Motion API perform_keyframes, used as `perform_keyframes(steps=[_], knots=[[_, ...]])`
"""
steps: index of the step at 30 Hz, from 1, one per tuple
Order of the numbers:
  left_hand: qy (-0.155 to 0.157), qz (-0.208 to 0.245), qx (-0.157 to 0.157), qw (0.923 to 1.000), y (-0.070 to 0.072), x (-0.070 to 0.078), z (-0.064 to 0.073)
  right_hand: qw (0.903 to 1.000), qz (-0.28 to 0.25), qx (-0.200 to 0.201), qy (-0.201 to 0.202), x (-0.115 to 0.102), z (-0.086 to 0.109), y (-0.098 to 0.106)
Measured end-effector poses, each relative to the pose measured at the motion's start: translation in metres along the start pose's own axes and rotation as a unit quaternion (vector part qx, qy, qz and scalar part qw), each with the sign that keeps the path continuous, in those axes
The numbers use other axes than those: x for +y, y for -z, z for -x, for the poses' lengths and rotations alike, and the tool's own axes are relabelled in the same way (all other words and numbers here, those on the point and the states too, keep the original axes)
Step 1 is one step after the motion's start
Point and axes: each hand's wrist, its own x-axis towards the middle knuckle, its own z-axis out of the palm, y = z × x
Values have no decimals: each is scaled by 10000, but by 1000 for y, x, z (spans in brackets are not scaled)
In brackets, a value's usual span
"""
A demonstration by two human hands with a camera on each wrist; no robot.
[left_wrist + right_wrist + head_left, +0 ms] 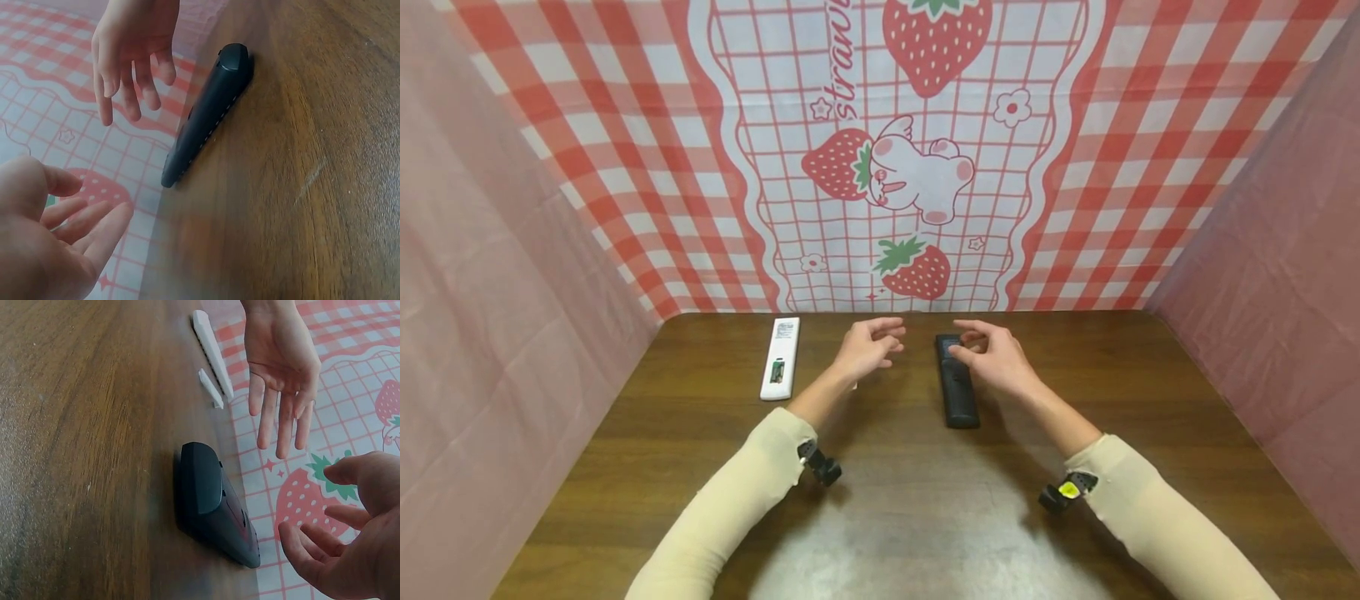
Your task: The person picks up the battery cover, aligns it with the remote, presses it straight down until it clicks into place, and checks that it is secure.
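A black remote control (958, 392) lies back side up on the wooden table, with a label near its far end. My right hand (996, 358) hovers beside and partly over that end, fingers loosely bent, holding nothing. Left of it, my left hand (868, 346) is held above the table with relaxed fingers and no object in them. Further left lies a white remote control (780, 358), back up, its battery compartment uncovered. A small white piece (211, 389) rests beside the white remote in the right wrist view; the left arm mostly hides it in the head view.
A red-and-white strawberry-print cloth (917, 167) hangs along the table's back edge. Pink cloth walls (512, 250) stand at the left and right. The wooden table top (887, 500) stretches toward the person.
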Motion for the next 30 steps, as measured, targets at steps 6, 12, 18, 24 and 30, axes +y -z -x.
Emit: perform_keyframes(steps=[6, 12, 18, 24, 30], knots=[[2, -22, 43, 10000, 6, 1, 0, 10000, -22, -60, 61, -1, 0, -2], [-15, -125, 165, 9998, 14, -1, 1, 9998, -21, -113, 165, -1, 0, -4], [-68, -149, 259, 9995, 21, -3, 0, 9998, -46, -44, 190, 0, -1, -7], [-32, -160, 302, 9994, 29, -4, 3, 9998, -86, -56, 169, -1, -2, -10], [13, -324, 417, 9986, 37, -6, 3, 9997, -96, -66, 194, -4, -2, -13]])
